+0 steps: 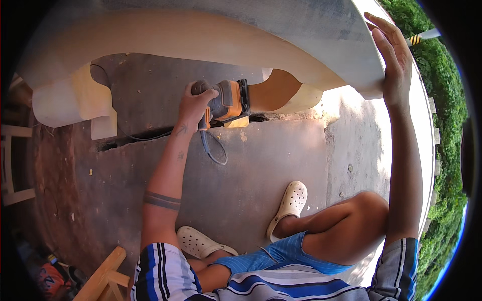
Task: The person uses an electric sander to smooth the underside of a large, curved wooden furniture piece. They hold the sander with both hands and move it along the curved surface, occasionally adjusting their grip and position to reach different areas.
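My left hand (194,107) grips the body of an orange and black electric sander (226,99). The sander's flat pad faces right, against or very close to the curved brown inner face of a leg (276,90) of a large curved piece of furniture (226,34). A dark cord loops down from the sander's rear end. At the upper right, my right hand (395,62) rests against the furniture's right edge, its palm and fingers raised and holding no tool. Another curved leg (75,101) shows on the left.
A long dark gap (131,139) runs across the concrete floor (241,161) beneath the furniture, with the cord along it. Wooden frame parts (103,276) stand at the lower left, and a pale wooden frame (17,131) at the far left. My feet wear cream clogs (293,199).
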`<state>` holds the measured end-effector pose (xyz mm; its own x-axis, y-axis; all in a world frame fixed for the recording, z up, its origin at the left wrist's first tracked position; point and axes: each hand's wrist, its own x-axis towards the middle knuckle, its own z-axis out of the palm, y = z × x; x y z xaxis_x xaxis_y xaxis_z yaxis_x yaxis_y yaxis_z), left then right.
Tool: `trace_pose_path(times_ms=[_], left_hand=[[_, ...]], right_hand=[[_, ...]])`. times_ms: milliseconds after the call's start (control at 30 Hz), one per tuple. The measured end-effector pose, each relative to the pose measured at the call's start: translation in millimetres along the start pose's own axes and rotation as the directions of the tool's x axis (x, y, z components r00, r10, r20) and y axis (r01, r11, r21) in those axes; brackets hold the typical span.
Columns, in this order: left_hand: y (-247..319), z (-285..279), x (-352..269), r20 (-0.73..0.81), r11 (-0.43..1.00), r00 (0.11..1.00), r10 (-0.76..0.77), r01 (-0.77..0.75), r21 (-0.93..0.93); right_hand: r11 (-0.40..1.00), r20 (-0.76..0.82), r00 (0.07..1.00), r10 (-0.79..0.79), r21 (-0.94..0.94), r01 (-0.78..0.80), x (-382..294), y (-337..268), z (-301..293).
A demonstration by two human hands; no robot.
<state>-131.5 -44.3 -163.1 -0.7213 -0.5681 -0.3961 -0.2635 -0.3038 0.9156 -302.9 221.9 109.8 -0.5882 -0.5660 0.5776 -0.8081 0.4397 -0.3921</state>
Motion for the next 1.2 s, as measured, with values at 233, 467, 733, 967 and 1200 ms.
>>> trace_pose_path(times_ms=[233,467,733,967,1200], left_hand=[[-10,-15,6,-0.021,0.986,0.986,-0.163,0.163,-0.023],[-44,-22,-1,-0.083,0.998,0.995,-0.062,0.064,0.021],[8,-3,-14,0.017,0.999,0.999,-0.044,0.043,0.012],[-23,-17,-9,-0.042,0.998,0.998,-0.054,0.056,0.034],[-3,-5,-18,-0.013,0.981,0.993,0.117,-0.114,0.156]], right_hand=[[0.998,-0.017,1.0,0.001,0.06,0.0,1,0,1],[0.999,0.003,1.0,-0.016,0.042,0.015,1,5,1],[0.999,-0.022,0.999,0.039,-0.022,-0.04,-1,6,-4],[0.999,-0.06,0.998,0.012,0.041,-0.009,-2,-11,5],[0.999,-0.014,0.999,0.042,0.024,-0.042,-1,-8,-1]])
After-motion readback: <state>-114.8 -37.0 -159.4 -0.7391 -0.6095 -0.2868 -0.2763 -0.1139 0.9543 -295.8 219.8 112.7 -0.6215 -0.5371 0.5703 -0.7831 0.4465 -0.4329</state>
